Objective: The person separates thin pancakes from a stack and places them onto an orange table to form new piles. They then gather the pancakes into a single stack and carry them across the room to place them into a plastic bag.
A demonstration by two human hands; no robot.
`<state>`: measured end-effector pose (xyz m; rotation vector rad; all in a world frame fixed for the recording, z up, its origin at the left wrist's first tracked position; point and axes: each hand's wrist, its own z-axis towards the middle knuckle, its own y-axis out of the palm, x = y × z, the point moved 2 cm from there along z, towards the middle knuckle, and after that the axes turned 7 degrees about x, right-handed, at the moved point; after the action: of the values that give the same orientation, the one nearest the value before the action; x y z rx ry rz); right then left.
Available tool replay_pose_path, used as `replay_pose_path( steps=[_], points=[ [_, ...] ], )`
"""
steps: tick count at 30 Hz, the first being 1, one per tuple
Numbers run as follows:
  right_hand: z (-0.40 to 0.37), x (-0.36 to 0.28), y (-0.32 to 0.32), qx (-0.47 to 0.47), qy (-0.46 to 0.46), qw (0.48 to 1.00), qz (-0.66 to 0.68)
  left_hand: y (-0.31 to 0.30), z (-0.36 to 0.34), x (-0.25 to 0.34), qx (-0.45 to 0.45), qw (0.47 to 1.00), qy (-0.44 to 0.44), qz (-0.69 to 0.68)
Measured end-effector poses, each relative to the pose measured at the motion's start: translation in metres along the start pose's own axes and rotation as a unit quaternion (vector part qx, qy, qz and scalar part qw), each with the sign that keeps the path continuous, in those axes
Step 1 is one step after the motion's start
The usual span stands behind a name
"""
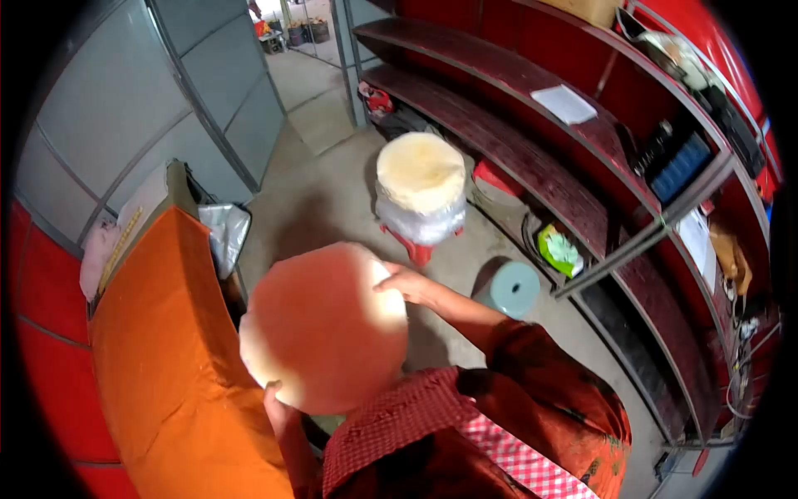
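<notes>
Head view: a thin round sheet [326, 328], pale pink and nearly flat, is held up at the centre of the picture, just beside an orange cloth-covered bench [166, 366] at 9 o'clock. The left hand [276, 401] is closed on the sheet's lower rim at 7 o'clock. The right hand [401, 283] is laid on the upper rim at 2 o'clock, with the fingers curled over the edge; how far the thumbs are pressed behind cannot be told. A stack of like sheets [421, 185], wrapped lower down in clear plastic, is seen on a red stool [416, 245] at 12 o'clock, well apart from the hands. A pale blue roll [510, 288] is stood on the floor at 3 o'clock, beneath dark red shelves [532, 158].

Since the sheet is gripped only at two rim points, it could be cracked or bent by a tighter pinch, or dropped if one hold is loosened. Its edge could also be caught on the bench.

No brand, label or writing can be read; a white paper [565, 104] on the shelf is too small to make out.
</notes>
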<state>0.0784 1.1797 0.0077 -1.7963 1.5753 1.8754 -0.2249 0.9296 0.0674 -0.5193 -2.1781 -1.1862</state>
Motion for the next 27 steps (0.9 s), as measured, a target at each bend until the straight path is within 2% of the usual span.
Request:
replay_pose_path(
  steps=[1, 3, 4, 6, 7, 10, 13, 15, 16, 17, 19, 22, 25, 26, 27],
  points=[
    [0.011, -0.015, -0.019, 0.029, -0.009, 0.999, -0.009, 0.017, 0.033, 0.005, 0.009, 1.000, 0.014, 0.021],
    [0.019, -0.047, -0.044, 0.076, -0.075, 0.994, 0.022, 0.032, 0.110, 0.003, 0.018, 0.998, -0.053, -0.003],
    [0.024, -0.054, -0.068, 0.107, -0.082, 0.990, 0.027, 0.019, 0.162, -0.009, -0.044, 0.996, -0.076, 0.002],
    [0.028, -0.079, -0.108, 0.155, -0.097, 0.983, 0.031, 0.055, 0.216, -0.014, -0.113, 0.989, -0.095, 0.032],
    [0.024, -0.099, -0.118, 0.171, -0.104, 0.979, 0.030, 0.106, 0.229, -0.012, -0.120, 0.987, -0.091, 0.056],
    [0.055, -0.130, -0.181, 0.204, -0.123, 0.971, 0.034, 0.132, 0.340, -0.053, -0.072, 0.987, -0.105, 0.099],
    [0.066, -0.162, -0.238, 0.273, -0.097, 0.955, 0.067, 0.229, 0.379, -0.063, -0.173, 0.966, -0.170, 0.089],
    [0.087, -0.171, -0.282, 0.300, -0.090, 0.947, 0.063, 0.275, 0.417, -0.075, -0.156, 0.962, -0.193, 0.111],
    [0.086, -0.178, -0.294, 0.355, -0.037, 0.932, 0.060, 0.285, 0.427, -0.081, -0.136, 0.962, -0.205, 0.117],
    [0.105, -0.164, -0.330, 0.319, -0.069, 0.938, 0.118, 0.300, 0.447, -0.088, -0.147, 0.958, -0.207, 0.134],
    [0.115, -0.169, -0.362, 0.315, -0.104, 0.936, 0.114, 0.322, 0.488, -0.107, -0.168, 0.949, -0.212, 0.160],
    [0.122, -0.191, -0.390, 0.342, -0.074, 0.930, 0.115, 0.335, 0.548, -0.140, -0.156, 0.937, -0.264, 0.170],
    [0.132, -0.195, -0.435, 0.414, -0.076, 0.898, 0.130, 0.378, 0.579, -0.166, -0.187, 0.933, -0.270, 0.150],
    [0.133, -0.196, -0.450, 0.424, -0.064, 0.894, 0.133, 0.381, 0.596, -0.174, -0.163, 0.930, -0.278, 0.175],
    [0.131, -0.197, -0.463, 0.434, -0.052, 0.889, 0.136, 0.389, 0.611, -0.184, -0.175, 0.924, -0.293, 0.173]
  ],
)
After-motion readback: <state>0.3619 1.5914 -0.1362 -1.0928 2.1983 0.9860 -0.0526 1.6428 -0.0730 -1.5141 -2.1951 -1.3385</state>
